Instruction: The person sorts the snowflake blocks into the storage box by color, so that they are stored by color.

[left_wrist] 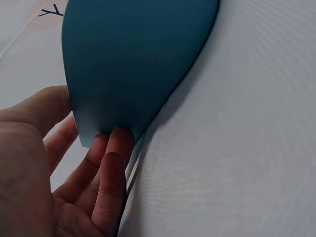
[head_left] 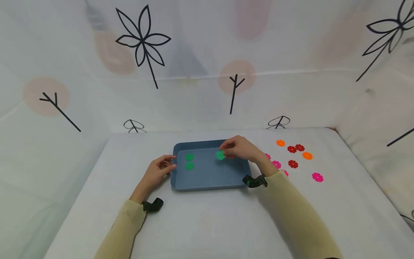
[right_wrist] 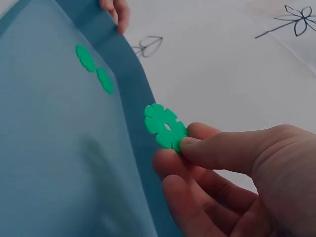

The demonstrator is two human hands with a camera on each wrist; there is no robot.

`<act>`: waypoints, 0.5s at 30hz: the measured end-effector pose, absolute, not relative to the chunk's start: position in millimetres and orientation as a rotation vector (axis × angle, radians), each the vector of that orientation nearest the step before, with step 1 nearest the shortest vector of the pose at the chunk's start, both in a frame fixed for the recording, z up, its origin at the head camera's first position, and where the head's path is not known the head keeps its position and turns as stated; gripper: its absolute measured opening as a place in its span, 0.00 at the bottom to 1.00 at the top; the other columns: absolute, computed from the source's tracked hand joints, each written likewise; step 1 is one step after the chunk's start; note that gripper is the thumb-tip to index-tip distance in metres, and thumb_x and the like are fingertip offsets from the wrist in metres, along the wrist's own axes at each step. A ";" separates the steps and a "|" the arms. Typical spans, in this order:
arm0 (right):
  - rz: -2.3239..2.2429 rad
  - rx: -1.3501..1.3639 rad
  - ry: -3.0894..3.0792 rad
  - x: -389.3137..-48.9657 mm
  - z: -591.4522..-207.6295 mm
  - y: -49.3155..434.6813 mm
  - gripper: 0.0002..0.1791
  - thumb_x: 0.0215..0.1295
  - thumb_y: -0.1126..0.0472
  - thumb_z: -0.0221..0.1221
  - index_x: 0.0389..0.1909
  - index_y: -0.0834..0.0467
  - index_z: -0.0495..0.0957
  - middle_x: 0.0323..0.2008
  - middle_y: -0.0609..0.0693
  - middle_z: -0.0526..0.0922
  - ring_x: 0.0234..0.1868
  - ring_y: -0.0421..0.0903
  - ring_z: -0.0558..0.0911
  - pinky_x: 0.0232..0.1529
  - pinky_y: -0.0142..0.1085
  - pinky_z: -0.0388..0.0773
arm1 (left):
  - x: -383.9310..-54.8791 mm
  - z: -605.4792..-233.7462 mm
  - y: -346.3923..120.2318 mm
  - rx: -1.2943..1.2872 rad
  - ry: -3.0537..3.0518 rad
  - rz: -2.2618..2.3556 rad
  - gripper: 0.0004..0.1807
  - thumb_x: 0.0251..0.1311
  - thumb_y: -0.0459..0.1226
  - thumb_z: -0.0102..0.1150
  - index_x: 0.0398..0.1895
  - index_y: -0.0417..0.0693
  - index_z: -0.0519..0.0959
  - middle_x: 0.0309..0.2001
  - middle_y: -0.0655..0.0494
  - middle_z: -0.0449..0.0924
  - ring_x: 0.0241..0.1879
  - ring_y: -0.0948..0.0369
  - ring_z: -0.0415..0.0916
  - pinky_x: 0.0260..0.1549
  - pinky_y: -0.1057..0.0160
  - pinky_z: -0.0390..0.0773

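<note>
A blue-grey rectangular tray (head_left: 210, 181) lies on the white-covered table. At its left side, my left hand (head_left: 158, 169) holds the tray's edge; the left wrist view shows the thumb and fingers (left_wrist: 113, 182) against the outer wall (left_wrist: 133, 64). Over the right half of the tray, my right hand (head_left: 240, 148) pinches a green flower-shaped disc (right_wrist: 165, 127) with a central hole between thumb and fingertips. It is held above the tray floor, tilted. Inside, near the left wall, an upper green disc (head_left: 189, 157) and a lower green disc (head_left: 189, 166) lie close together.
Right of the tray, several loose flower discs lie on the table: a pink disc (head_left: 317, 177), a dark red disc (head_left: 293, 164), an orange disc (head_left: 307, 155) and others. My right forearm partly covers some pink ones. A patterned white cloth (head_left: 194, 100) hangs behind.
</note>
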State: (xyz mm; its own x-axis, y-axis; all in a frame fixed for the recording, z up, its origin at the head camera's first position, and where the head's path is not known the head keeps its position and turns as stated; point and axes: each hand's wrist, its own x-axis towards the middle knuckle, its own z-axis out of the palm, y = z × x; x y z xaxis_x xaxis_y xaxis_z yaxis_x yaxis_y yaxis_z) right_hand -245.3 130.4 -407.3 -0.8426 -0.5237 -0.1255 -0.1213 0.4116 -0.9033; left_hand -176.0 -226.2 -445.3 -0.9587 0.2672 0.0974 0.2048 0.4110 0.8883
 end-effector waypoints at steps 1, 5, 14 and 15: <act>-1.411 -0.560 2.278 -246.0 -408.1 126.2 0.11 0.68 0.66 0.61 0.47 0.65 0.84 0.40 0.55 0.85 0.39 0.52 0.85 0.42 0.40 0.82 | -175.9 -445.2 -226.4 0.433 2.589 1.616 0.21 0.67 0.34 0.63 0.60 0.33 0.76 0.43 0.46 0.74 0.37 0.56 0.76 0.34 0.59 0.80; -1.386 -0.580 2.266 -249.3 -412.2 111.7 0.10 0.68 0.66 0.61 0.46 0.64 0.84 0.36 0.54 0.85 0.38 0.51 0.84 0.41 0.42 0.82 | -175.9 -444.8 -226.4 0.430 2.591 1.611 0.22 0.67 0.35 0.63 0.61 0.34 0.76 0.43 0.45 0.74 0.37 0.55 0.76 0.34 0.60 0.79; -1.273 -0.625 2.191 -256.9 -426.5 89.0 0.05 0.66 0.68 0.61 0.40 0.64 0.83 0.31 0.53 0.84 0.33 0.47 0.83 0.38 0.39 0.81 | -175.3 -443.9 -226.0 0.411 2.589 1.617 0.22 0.67 0.35 0.63 0.61 0.34 0.76 0.43 0.45 0.73 0.38 0.52 0.76 0.34 0.60 0.79; -1.265 -0.631 2.183 -257.3 -427.9 86.7 0.05 0.66 0.69 0.61 0.40 0.64 0.83 0.30 0.53 0.84 0.33 0.47 0.83 0.38 0.39 0.81 | -175.1 -443.9 -225.9 0.411 2.587 1.620 0.22 0.67 0.34 0.63 0.61 0.34 0.76 0.43 0.45 0.74 0.38 0.52 0.76 0.34 0.60 0.79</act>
